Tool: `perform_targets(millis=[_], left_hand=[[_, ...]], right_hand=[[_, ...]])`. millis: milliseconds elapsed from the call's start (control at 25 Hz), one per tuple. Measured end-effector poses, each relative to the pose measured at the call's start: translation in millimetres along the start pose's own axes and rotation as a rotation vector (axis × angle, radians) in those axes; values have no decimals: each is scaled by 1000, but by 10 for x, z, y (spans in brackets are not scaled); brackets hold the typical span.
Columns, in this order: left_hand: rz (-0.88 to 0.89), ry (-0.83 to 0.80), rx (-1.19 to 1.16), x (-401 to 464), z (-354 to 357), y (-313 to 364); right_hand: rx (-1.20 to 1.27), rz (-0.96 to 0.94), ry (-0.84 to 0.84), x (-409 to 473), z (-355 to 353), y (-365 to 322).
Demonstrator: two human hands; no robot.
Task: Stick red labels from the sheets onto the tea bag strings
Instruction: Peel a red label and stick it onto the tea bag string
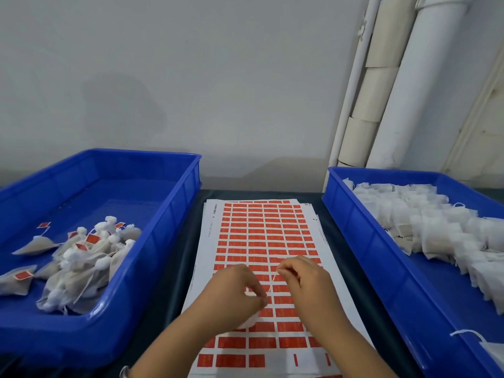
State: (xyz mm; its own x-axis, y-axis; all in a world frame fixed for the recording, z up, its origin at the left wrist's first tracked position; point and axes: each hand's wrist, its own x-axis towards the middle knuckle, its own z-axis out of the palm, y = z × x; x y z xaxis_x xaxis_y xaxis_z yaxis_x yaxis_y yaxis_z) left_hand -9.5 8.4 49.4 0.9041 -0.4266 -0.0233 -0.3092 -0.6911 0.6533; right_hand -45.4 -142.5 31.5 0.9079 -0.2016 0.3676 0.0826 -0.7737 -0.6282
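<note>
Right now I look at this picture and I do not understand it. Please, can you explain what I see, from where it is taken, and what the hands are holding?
There is no machine here, only a person working with bare hands. The one picture comes from a camera worn on the head, looking forward and down.

On the dark table lies a stack of sheets with red labels. The left tray holds tea bags that already carry red labels. The right tray holds plain tea bags with bare strings.

Both hands work over the sheets. The left hand has a tea bag under it; its grip on the bag is mostly hidden. The right hand pinches the thin string. Some labels near the bottom are already gone.
</note>
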Motion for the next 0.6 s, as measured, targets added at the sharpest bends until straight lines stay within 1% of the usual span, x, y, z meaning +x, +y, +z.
perform_targets(millis=[40, 120, 160, 200, 240, 280, 320, 360, 400, 480, 600], left_hand=[[-11, 13, -71, 10, -2, 21], [-86, 58, -335, 7, 12, 52], [-135, 83, -475, -2, 21, 67], [-179, 100, -600, -17, 33, 80], [-206, 106, -708, -30, 58, 89], [-221, 109, -803, -35, 82, 101], [-236, 121, -881, -39, 112, 114], [-255, 141, -945, -39, 133, 134], [-275, 159, -1002, -36, 151, 143], [-295, 155, -1156, -18, 149, 138], [-357, 141, -1358, 20, 56, 41]], right_hand=[[74, 56, 2, 20, 25, -29], [283, 228, 1, 28, 81, -49], [420, 329, -41, 0, 102, -58], [530, 396, -120, -54, 128, -48], [571, 422, -229, -120, 160, -45], [546, 412, -329, -184, 193, -53], [504, 381, -388, -243, 236, -43], [451, 352, -387, -283, 273, -43], [416, 353, -349, -298, 292, -57], [390, 408, -290, -301, 293, -91], [496, 558, -278, -269, 240, -84]])
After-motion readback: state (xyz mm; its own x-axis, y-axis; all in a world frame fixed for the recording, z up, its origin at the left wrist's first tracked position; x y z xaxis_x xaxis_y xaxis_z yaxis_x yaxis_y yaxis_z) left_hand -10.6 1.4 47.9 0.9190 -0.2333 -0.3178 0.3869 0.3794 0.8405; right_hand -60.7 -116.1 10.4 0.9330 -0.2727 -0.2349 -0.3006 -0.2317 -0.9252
